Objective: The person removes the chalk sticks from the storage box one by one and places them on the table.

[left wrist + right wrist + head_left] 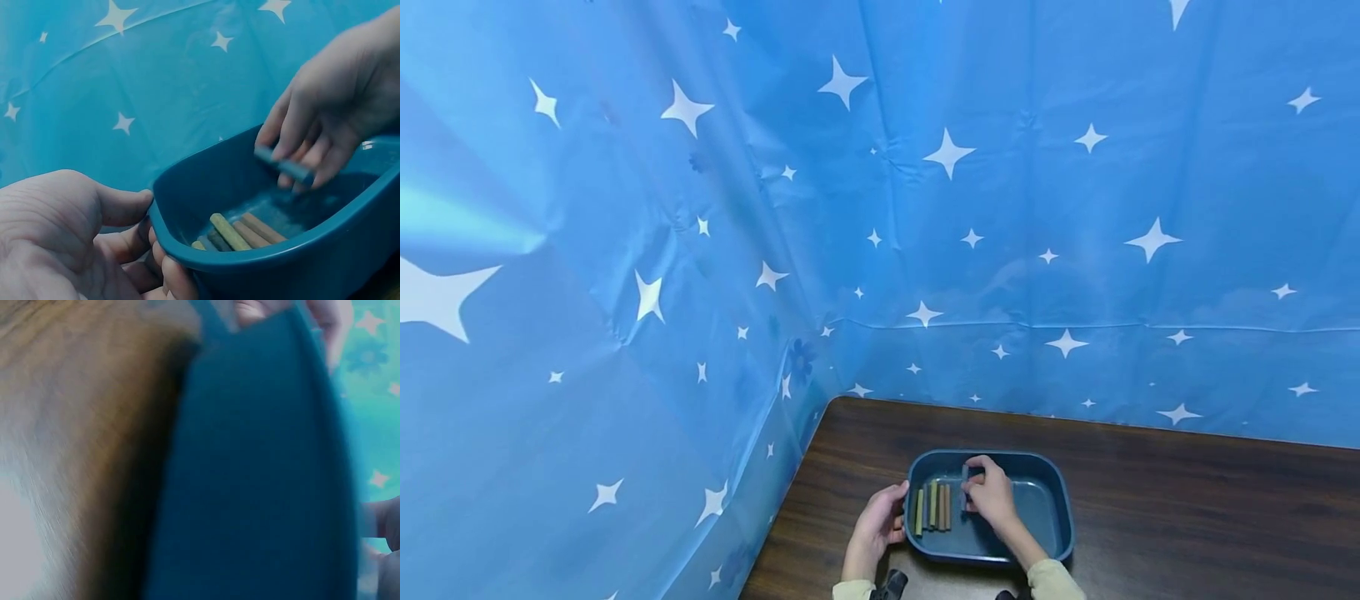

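Note:
A deep blue basin [1037, 502] stands on the table, with several chalk-like sticks lying side by side at its left end. Among them are yellow-green sticks [229, 232], brownish ones [264, 228] and a dark blue-grey one [218, 241]. My left hand [874, 523] grips the basin's left end, thumb at the rim and fingers against the outer wall. Inside the basin, right of the row, my right hand [994, 496] pinches a blue-grey chalk stick [284, 166] between thumb and fingers. The right wrist view is mostly filled by the basin's outer wall [256, 475].
The dark wooden table [1187, 508] extends to the right of the basin. Behind it and on the left hangs a blue sheet [1000, 183] with white stars. Basin walls rise around the right hand.

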`<state>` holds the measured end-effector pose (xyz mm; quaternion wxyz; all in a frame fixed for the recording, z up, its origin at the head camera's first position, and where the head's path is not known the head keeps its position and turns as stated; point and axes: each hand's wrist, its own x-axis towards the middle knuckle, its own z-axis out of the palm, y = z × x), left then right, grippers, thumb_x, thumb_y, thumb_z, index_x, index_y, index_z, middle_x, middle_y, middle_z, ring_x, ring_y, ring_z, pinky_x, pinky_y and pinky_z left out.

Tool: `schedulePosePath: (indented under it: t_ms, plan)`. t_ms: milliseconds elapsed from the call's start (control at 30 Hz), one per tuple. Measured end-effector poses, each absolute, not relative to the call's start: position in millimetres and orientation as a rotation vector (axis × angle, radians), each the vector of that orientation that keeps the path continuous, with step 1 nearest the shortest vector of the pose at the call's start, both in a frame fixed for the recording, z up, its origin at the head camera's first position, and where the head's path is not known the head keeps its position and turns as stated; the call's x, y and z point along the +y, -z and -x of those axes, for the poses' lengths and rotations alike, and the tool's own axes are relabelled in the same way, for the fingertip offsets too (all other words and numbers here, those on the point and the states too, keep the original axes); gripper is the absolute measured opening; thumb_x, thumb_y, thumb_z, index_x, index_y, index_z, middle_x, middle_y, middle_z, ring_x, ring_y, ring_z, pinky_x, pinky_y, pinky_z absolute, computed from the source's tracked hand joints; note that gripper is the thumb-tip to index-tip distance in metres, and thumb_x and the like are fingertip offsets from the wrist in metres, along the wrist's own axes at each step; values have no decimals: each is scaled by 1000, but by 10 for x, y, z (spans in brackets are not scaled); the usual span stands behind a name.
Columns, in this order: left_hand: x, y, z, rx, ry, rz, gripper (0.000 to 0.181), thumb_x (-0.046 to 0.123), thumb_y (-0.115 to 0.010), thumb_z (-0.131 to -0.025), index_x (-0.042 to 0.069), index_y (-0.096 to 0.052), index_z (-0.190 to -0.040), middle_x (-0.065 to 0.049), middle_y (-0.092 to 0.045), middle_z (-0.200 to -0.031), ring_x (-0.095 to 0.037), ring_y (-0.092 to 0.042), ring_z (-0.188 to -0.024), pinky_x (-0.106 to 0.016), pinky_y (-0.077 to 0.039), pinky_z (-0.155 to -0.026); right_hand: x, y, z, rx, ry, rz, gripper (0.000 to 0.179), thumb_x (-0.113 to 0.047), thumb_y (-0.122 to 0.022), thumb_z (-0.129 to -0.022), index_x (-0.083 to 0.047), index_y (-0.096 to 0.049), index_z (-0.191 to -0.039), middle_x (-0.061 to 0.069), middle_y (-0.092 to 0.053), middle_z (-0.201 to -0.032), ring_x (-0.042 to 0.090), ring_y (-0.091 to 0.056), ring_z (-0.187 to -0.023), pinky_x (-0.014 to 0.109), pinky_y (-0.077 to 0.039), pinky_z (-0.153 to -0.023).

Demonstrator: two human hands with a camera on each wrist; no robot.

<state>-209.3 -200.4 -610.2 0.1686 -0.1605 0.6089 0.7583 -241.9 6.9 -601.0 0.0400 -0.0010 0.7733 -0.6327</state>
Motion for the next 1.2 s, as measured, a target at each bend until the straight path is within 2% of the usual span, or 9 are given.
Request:
schedulePosePath:
  t_ms: [333, 600, 833, 1067, 1200]
  plan:
    - [-2020, 6075, 2115, 1717, -2137, 509, 18, 28, -53, -106, 14, -59, -98, 3, -57, -83, -4, -55, -60, -15, -45, -55, 644, 5559, 2350, 2064, 2010, 126, 39, 6, -63, -98, 13, -50, -133, 21, -66, -98, 30, -71, -86, 42, -62, -70]
    - [-2012, 6095, 2114, 1695, -2144, 506, 17, 28, -52, -107, 15, -57, -97, 3, -59, -84, -4, -58, -62, -16, -46, -56, 1080, 5336, 2356, 2087, 2030, 40, 42, 1, -64, -99, 10, -50, -137, 11, -70, -96, 27, -72, -88, 42, -62, -74]
    - [-2032, 6096, 2115, 1729, -2155, 489, 20, 28, -52, -107, 15, -57, -93, 4, -56, -78, -2, -52, -56, -14, -45, -53, 1438, 5394, 2393, 2168, 2069, -14, 46, -3, -66, -100, 10, -49, -140, 14, -70, -103, 18, -71, -87, 35, -62, -72]
    - [-2024, 6113, 2126, 1738, -2152, 466, 24, 28, -51, -108, 18, -54, -86, 6, -53, -75, -1, -49, -55, -13, -43, -51, 1823, 5552, 2360, 2212, 2025, -118, 50, -5, -66, -100, 9, -46, -144, 10, -72, -103, 18, -73, -88, 34, -61, -74]
    - [-1996, 6129, 2119, 1727, -2157, 459, 25, 29, -50, -108, 18, -51, -86, 7, -49, -76, -2, -45, -56, -14, -41, -51, 2009, 5657, 2341, 2216, 1989, -198, 51, -5, -64, -101, 11, -44, -145, 14, -72, -106, 15, -72, -87, 33, -61, -73]
